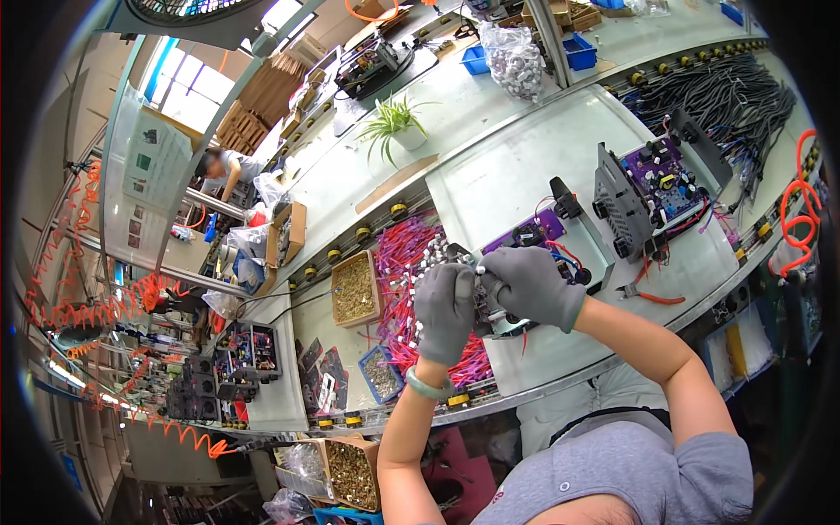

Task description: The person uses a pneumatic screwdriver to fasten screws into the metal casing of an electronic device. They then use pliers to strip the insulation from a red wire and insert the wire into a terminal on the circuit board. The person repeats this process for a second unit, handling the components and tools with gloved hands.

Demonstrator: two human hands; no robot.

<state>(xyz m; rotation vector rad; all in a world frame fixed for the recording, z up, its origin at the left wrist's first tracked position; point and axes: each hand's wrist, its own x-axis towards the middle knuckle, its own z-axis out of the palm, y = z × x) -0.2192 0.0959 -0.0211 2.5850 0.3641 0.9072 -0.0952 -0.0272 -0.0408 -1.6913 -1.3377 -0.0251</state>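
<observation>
Both my hands wear grey gloves and are close together over the near left end of an open metal chassis [597, 254] with a purple circuit board [525, 233]. My left hand [444, 313] has its fingers closed at the chassis's end panel. Beside it, my right hand [535, 287] is closed too, fingertips pinched near the same panel. Whatever sits between the fingers is too small and covered to name. Just left of my hands lies a heap of pink and red wires [405, 249] with white connectors. Pliers [656, 298] with orange handles rest right of the chassis.
Another open chassis [612, 197] stands to the right, with black cables [726, 101] piled beyond. Left are a tray of small metal parts [379, 293] and a blue tray [395, 395]. A potted plant [408, 136] stands across the rail; a person [234, 166] works far left.
</observation>
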